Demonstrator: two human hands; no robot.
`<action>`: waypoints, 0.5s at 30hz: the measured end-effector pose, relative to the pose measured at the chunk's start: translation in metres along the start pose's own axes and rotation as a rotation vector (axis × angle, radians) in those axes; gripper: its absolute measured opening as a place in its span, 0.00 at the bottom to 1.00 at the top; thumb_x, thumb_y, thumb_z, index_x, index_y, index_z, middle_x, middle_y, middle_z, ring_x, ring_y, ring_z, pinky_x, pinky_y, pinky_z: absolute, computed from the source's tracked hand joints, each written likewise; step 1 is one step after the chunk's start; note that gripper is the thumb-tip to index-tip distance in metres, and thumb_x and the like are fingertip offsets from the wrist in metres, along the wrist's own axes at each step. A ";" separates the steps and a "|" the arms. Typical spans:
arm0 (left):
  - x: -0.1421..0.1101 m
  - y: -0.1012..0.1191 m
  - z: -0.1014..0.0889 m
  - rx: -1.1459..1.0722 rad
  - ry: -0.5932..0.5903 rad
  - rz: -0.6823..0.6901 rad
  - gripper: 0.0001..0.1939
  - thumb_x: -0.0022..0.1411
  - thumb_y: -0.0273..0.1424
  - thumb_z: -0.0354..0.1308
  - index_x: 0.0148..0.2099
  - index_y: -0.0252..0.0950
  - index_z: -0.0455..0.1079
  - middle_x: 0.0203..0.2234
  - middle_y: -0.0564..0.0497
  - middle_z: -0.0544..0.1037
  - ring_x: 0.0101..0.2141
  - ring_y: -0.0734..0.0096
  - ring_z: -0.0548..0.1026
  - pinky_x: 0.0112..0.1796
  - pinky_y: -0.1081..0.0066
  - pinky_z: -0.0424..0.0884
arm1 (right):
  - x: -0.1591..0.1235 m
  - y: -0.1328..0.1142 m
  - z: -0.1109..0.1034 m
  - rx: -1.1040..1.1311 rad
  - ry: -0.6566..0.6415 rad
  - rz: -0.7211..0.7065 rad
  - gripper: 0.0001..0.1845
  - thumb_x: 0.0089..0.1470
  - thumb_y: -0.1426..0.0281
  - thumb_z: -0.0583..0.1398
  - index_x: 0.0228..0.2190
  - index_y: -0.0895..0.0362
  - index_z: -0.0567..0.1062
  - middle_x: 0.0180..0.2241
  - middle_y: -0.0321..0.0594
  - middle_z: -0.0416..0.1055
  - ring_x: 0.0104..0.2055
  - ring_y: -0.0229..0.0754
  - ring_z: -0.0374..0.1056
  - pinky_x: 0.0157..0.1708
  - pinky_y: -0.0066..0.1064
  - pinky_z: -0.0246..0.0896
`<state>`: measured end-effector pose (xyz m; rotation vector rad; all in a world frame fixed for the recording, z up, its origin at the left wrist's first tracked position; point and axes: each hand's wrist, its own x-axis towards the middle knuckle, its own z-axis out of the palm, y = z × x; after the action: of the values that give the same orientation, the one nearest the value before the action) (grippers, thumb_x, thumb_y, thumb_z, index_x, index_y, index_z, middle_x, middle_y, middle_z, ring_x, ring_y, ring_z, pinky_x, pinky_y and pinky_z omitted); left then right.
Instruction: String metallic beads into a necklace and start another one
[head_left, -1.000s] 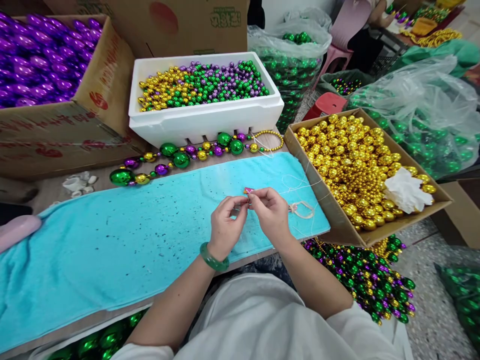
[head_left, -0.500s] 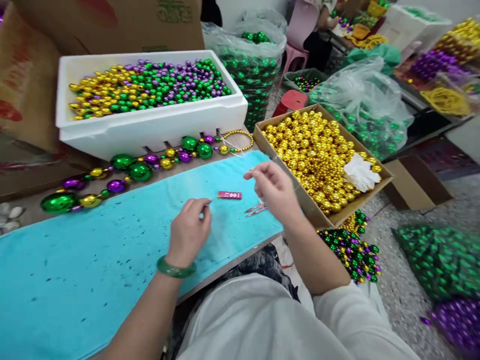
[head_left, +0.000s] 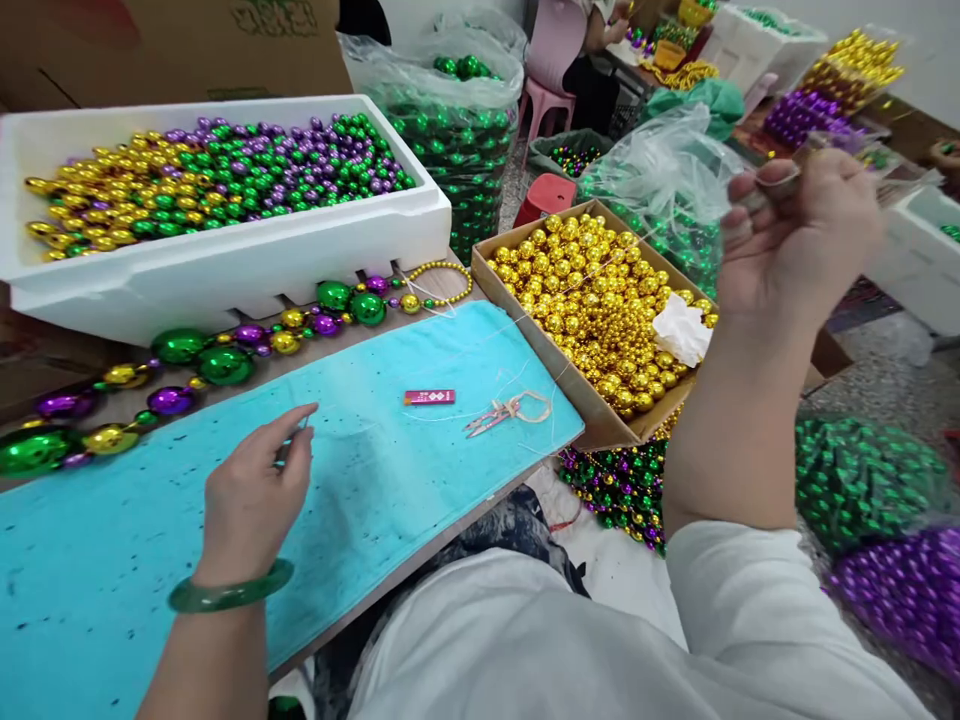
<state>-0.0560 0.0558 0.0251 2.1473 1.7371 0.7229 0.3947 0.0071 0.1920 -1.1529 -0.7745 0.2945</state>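
My left hand (head_left: 259,490), with a green bangle at the wrist, is closed in a pinch above the blue cloth (head_left: 202,550). High on the right, my raised right hand (head_left: 799,235) has its fingers curled and pinched. A thin white thread (head_left: 596,268) slants between the hands, over the gold beads, and grows faint near my left fingertips. On the cloth between them lie a dark pink lighter (head_left: 430,397) and small scissors (head_left: 491,417) with a pale loop handle. Loose thread curls around the scissors.
A white foam box (head_left: 240,260) of gold, green and purple beads stands at the back. Before it lies a large bead necklace (head_left: 225,365). A cardboard box (head_left: 559,375) of gold beads adjoins the cloth. Bags of beads (head_left: 870,480) sit on the floor. Another person sits far back.
My right hand has swung up and to the right, away from the scissors. My left hand has moved left. The thread now spans the widened gap, and the view has shifted right.
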 end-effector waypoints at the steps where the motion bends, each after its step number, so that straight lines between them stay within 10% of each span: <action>1: 0.001 0.002 -0.002 -0.020 0.003 -0.001 0.15 0.65 0.37 0.53 0.51 0.44 0.73 0.31 0.51 0.79 0.30 0.63 0.77 0.34 0.65 0.70 | 0.004 0.009 0.007 0.009 -0.029 -0.001 0.08 0.56 0.67 0.57 0.25 0.53 0.71 0.32 0.31 0.75 0.45 0.40 0.75 0.29 0.24 0.58; 12: 0.016 0.027 0.003 0.090 -0.033 0.121 0.16 0.66 0.39 0.49 0.43 0.39 0.75 0.38 0.49 0.81 0.38 0.64 0.78 0.39 0.68 0.71 | -0.037 0.125 0.132 -0.274 -0.391 0.327 0.12 0.56 0.81 0.56 0.23 0.56 0.66 0.20 0.31 0.67 0.24 0.35 0.68 0.28 0.27 0.67; 15: 0.016 0.024 0.026 0.229 -0.240 0.230 0.18 0.66 0.37 0.44 0.43 0.38 0.75 0.39 0.48 0.80 0.39 0.62 0.78 0.37 0.67 0.71 | -0.059 0.154 0.128 -0.797 -0.858 0.272 0.05 0.56 0.74 0.60 0.27 0.59 0.73 0.29 0.40 0.75 0.34 0.42 0.73 0.38 0.34 0.68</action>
<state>-0.0192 0.0677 0.0187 2.4977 1.5287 0.3098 0.2921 0.1251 0.0539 -1.9218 -1.5717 0.7800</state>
